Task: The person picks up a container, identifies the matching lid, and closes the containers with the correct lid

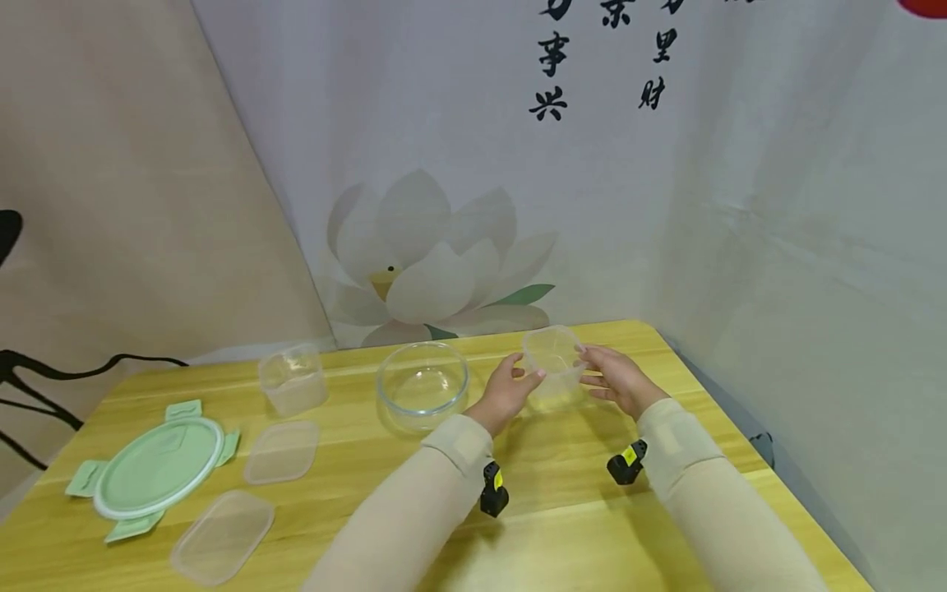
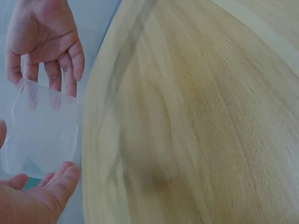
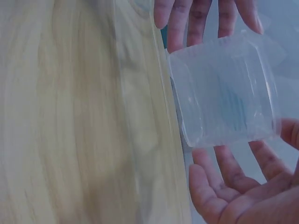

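Two plastic tubs [image 1: 555, 380] — one between two hands [image 1: 506, 395] [image 1: 625, 382] — three lids [image 1: 159, 469], one bowl [image 1: 410, 412]

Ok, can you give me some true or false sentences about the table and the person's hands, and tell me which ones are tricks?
1. The see-through, boxy plastic tub is between the person's left hand and right hand. True.
2. The round green lid with a white rim covers the round clear glass bowl. False: the lid lies on the yellow wood-grain table, apart from the bowl.
3. A small black gadget is at the left wrist. True.
4. Three flat, see-through plastic lids lie on the table. False: two do, a nearer flat lid and a farther flat lid.
5. A big pale flower is printed on the cloth behind the table. True.
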`<move>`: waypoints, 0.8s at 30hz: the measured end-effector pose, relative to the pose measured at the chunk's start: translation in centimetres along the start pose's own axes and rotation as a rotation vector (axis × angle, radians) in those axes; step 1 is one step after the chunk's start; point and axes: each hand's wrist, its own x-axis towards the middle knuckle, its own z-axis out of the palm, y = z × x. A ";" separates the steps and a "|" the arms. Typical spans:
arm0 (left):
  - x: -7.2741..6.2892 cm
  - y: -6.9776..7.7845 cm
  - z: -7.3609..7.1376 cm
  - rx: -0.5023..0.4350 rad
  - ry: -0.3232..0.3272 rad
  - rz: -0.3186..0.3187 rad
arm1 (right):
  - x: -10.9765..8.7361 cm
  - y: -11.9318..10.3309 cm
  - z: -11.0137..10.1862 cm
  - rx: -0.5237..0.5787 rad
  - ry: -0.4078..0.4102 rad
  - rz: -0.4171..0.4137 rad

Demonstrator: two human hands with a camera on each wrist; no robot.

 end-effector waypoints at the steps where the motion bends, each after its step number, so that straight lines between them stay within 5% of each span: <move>1: -0.1 0.0 -0.1 -0.005 0.000 0.001 | -0.2 -0.1 0.1 0.000 0.003 -0.002; 13: -1.5 1.1 -1.4 -0.004 -0.005 0.053 | -2.3 -1.9 1.5 -0.043 0.073 -0.042; 24: -3.1 1.2 -3.7 -0.050 -0.028 0.077 | -3.7 -3.0 3.4 -0.055 0.052 -0.068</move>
